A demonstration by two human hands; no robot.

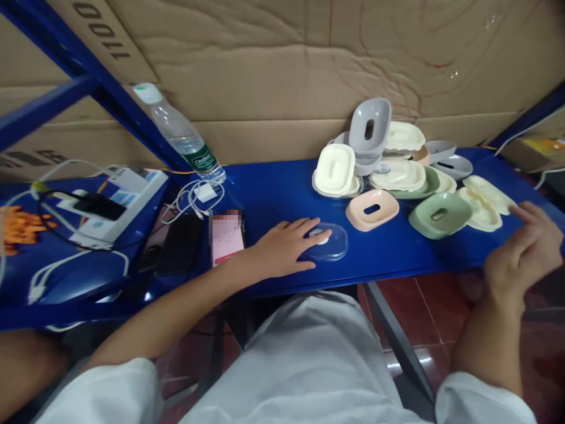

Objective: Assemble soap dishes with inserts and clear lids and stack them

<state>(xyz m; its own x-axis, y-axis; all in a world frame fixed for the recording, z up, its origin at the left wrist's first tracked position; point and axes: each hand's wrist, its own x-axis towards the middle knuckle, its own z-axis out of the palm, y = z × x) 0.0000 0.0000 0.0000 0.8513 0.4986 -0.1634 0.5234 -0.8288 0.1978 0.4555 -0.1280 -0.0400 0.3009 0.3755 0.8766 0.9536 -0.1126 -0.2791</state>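
Observation:
My left hand (289, 247) lies with fingers spread over a clear plastic lid (338, 242) with a round white spot, its fingertips resting on the lid's left part. At the right end of the table my right hand (525, 247) is raised, fingers partly bent and pointing toward the cream double-lobed pieces (483, 218); nothing shows in it. Whether a fingertip touches the nearest cream piece I cannot tell. Between the hands sit a peach soap dish (373, 210) and a green soap dish (441, 215), each with a slot in its base.
Behind them are piled grey dishes (369, 126) and cream pieces (335, 169). Left of my left hand lie a phone (227, 238), a white cable (194, 197) and a power strip (119, 206). A water bottle (185, 138) leans by the blue frame. Cardboard (265, 76) backs the table.

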